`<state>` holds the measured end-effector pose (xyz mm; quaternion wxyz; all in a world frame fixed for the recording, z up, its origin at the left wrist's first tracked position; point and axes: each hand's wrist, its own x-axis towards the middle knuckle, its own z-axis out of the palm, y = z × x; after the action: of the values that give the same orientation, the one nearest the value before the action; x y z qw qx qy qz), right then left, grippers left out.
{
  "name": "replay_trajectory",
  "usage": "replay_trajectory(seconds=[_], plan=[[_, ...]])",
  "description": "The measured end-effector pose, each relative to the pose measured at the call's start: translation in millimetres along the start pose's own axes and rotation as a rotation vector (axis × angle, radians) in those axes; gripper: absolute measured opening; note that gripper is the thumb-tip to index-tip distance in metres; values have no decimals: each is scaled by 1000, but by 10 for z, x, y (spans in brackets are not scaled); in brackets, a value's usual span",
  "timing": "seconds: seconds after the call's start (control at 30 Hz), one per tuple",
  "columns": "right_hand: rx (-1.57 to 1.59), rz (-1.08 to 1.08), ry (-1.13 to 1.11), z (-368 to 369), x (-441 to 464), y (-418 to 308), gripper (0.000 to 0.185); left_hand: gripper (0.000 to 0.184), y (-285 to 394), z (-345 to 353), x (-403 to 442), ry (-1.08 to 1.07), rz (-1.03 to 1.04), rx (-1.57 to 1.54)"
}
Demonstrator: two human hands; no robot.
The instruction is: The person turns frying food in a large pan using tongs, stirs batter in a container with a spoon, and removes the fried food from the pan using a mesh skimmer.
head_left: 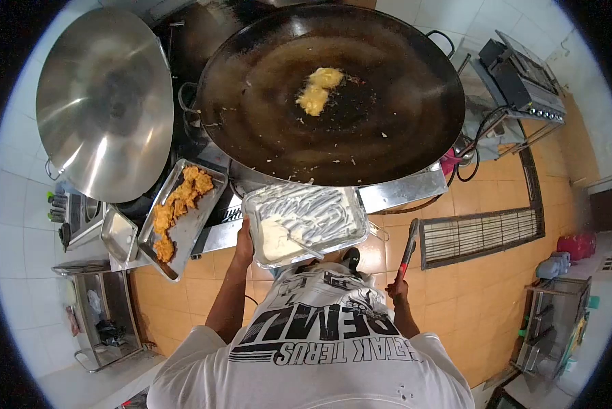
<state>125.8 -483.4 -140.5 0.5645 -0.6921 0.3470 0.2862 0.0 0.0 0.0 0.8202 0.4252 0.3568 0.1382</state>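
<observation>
a: what did the hands have?
b: the left hand [245, 240] was closed on the left edge of the metal batter tray [347, 243], fingers partly hidden. the right hand [396, 288] was wrapped around the red grip of the tongs [406, 255]; i couldn't tell whether their tips were parted.
a: where was the batter tray?
b: before the person's waist, at the near rim of the wok [401, 123], with white batter [278, 242] smeared across it.
a: what worried you?
b: that one-sided hold. if nothing propped the right end, and i couldn't see, it might have dipped and spilled.
a: and farther out?
b: the pale battered pieces [319, 91] lay close together in the wok, so they could have fused. leftward, the tray of fried pieces [174, 274] jutted past the counter; a knock might have tipped it.
</observation>
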Motion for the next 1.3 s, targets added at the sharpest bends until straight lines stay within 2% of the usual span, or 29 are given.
replay_trajectory(seconds=[0.17, 0.4, 0.5, 0.73, 0.83, 1.03, 1.13, 1.2, 1.3], plan=[[24, 29, -27, 98, -44, 53, 69, 63, 1, -157, 2, 0, -54, 3], [-2, 56, -41, 175, 47, 128, 77, 56, 96, 60, -46, 101, 19, -29], [-8, 24, -58, 178, -47, 121, 81, 57, 71, -36, -23, 33, -20, -25], [-24, -25, 5, 195, -51, 158, 77, 59, 119, 67, -80, 49, 45, -28], [-45, -9, 26, 169, -66, 156, 76, 59, 72, -3, -33, 42, 9, -37], [-27, -10, -89, 104, -15, 147, 75, 58, 27, -32, -28, 45, 44, -48], [0, 29, -24, 136, 244, 299, 78, 58, 86, 44, -76, 92, 8, -43], [-222, -285, -129, -44, 664, 617, 81, 59, 12, -39, -23, 66, 26, -19], [-130, -164, -95, 127, 291, 255, 86, 59, 3, -78, -24, 55, 15, -7]])
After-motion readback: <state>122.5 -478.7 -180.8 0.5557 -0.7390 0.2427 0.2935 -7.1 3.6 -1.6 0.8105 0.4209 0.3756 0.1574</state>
